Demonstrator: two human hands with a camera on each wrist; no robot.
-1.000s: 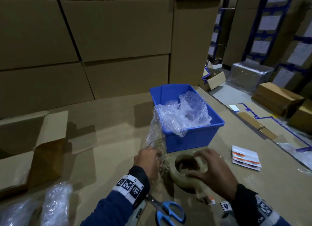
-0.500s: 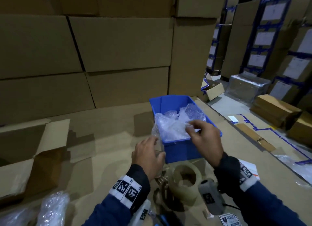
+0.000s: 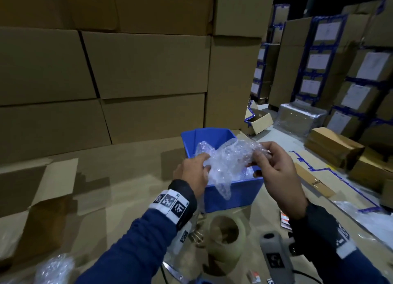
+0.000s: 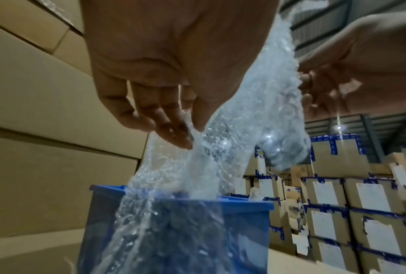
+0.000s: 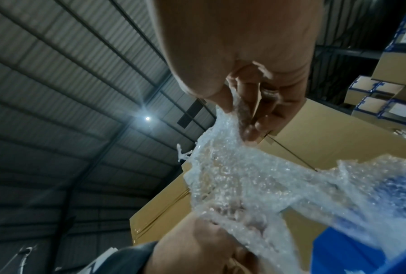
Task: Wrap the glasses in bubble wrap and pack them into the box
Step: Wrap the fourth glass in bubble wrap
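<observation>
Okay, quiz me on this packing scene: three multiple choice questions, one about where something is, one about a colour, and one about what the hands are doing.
1. Where does the roll of beige packing tape lie?
A. inside the bin
B. on the cardboard surface in front of the bin
C. in the right hand

2. What colour is the plastic bin?
A. blue
B. red
C. grey

3. How is the sheet of clear bubble wrap held?
A. by the left hand alone
B. by neither hand
C. by both hands, the right hand too

Answers: 1 B, the roll lies nearer the person than the bin. 2 A, its walls are blue. 3 C, each hand pinches one part of the sheet above the bin.
</observation>
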